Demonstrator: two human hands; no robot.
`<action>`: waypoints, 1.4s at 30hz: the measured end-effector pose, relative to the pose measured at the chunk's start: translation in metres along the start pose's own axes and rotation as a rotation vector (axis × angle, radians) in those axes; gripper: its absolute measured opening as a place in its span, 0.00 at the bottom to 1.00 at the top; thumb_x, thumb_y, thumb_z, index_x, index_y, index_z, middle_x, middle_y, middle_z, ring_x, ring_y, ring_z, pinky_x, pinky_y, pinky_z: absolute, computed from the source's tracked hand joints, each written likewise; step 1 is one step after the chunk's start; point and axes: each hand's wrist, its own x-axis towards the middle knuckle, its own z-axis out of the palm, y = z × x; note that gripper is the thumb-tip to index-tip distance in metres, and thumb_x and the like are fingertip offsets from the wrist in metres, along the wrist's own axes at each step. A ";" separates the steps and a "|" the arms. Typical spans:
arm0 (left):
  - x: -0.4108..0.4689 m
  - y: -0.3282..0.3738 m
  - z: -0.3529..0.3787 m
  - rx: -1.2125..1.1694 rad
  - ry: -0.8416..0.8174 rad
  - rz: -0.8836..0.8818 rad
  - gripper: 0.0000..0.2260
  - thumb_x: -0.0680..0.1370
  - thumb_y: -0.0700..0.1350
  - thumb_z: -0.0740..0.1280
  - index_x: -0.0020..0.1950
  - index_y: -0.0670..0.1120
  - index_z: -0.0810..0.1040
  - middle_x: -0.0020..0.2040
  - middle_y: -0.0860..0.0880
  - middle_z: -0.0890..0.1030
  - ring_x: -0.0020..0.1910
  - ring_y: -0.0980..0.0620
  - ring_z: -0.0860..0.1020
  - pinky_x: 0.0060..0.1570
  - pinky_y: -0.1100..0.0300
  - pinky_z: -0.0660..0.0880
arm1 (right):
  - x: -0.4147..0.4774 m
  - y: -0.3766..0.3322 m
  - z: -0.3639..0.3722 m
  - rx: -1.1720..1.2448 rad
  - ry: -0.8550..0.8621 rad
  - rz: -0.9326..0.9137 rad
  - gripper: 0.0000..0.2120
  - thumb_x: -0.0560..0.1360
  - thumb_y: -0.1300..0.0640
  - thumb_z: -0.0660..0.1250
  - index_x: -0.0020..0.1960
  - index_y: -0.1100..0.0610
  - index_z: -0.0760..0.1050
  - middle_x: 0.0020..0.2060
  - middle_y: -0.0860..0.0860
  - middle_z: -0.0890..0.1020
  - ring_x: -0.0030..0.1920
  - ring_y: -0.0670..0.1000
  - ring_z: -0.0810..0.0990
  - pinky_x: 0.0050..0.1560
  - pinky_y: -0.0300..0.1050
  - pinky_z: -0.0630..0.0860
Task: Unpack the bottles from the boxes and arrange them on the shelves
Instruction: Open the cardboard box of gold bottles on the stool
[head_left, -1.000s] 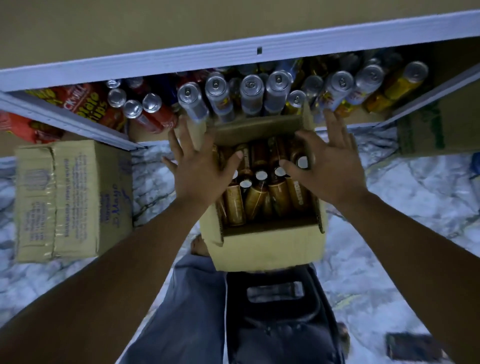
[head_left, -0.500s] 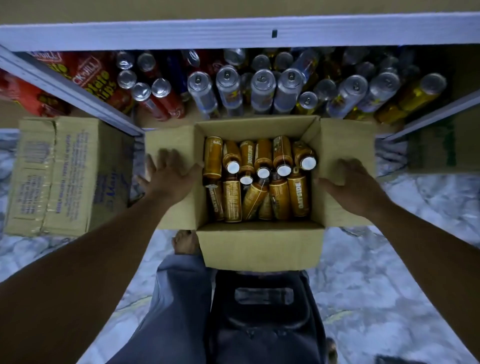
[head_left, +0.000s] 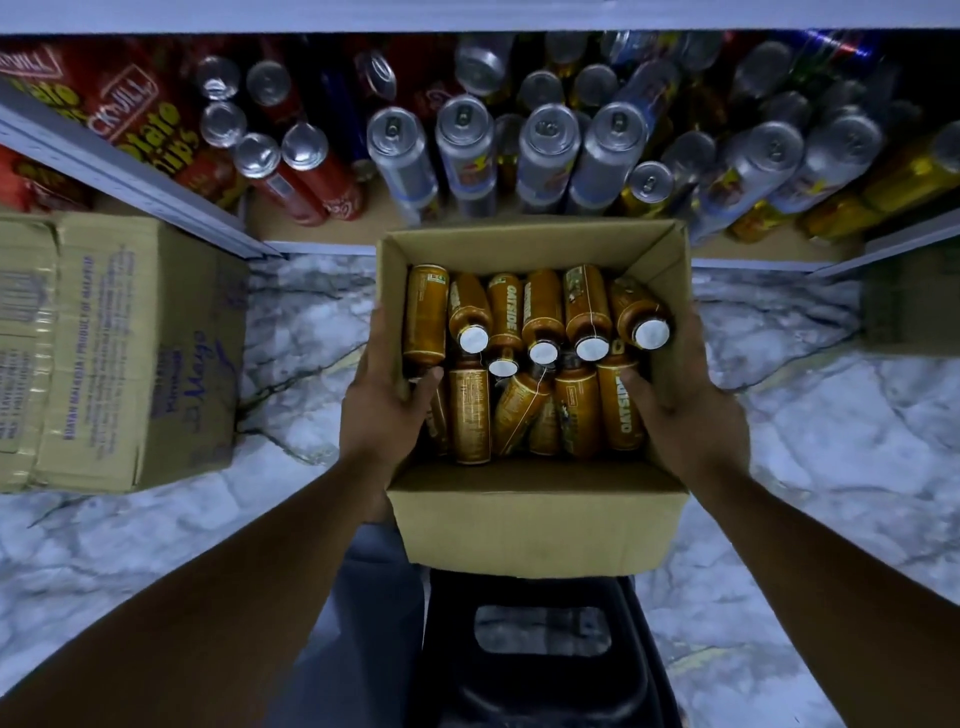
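An open cardboard box (head_left: 535, 519) sits in front of me, on top of a black stool. Inside lie several brown bottles (head_left: 543, 312) with white caps, most on their sides. My left hand (head_left: 382, 405) grips the box's left wall, thumb inside against a bottle. On the opposite wall my right hand (head_left: 680, 405) holds on the same way, thumb on a bottle. Beyond the box is a low shelf (head_left: 322, 231) packed with silver, red and yellow cans (head_left: 465, 148).
A closed carton (head_left: 119, 353) stands on the marble floor (head_left: 831, 441) to the left. Another box (head_left: 909, 301) sits at the right edge. Red chip bags (head_left: 130, 109) fill the shelf's left part. The black stool (head_left: 540, 670) and my leg are below the box.
The side flaps have been spread open and pushed down out of sight. Both hands slid from the flaps to grip the box's side walls, thumbs inside.
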 end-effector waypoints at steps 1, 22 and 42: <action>0.003 -0.001 0.000 0.014 0.001 0.005 0.41 0.79 0.61 0.67 0.81 0.64 0.42 0.73 0.48 0.75 0.64 0.42 0.79 0.56 0.49 0.79 | 0.000 0.000 0.002 0.005 0.011 -0.004 0.42 0.78 0.33 0.61 0.80 0.38 0.37 0.52 0.63 0.84 0.51 0.68 0.81 0.45 0.53 0.72; 0.047 0.001 -0.007 0.023 -0.046 0.071 0.41 0.80 0.61 0.67 0.83 0.58 0.42 0.78 0.46 0.68 0.67 0.42 0.76 0.55 0.57 0.72 | 0.021 -0.014 0.008 -0.017 0.104 -0.011 0.44 0.77 0.34 0.64 0.81 0.41 0.40 0.59 0.62 0.82 0.54 0.70 0.80 0.48 0.55 0.71; 0.096 0.057 0.002 0.103 -0.426 0.361 0.43 0.76 0.49 0.74 0.82 0.57 0.50 0.80 0.49 0.63 0.74 0.44 0.69 0.66 0.48 0.74 | 0.069 -0.066 0.018 -0.208 -0.039 -0.483 0.45 0.75 0.45 0.71 0.83 0.51 0.50 0.74 0.58 0.71 0.77 0.60 0.62 0.80 0.60 0.48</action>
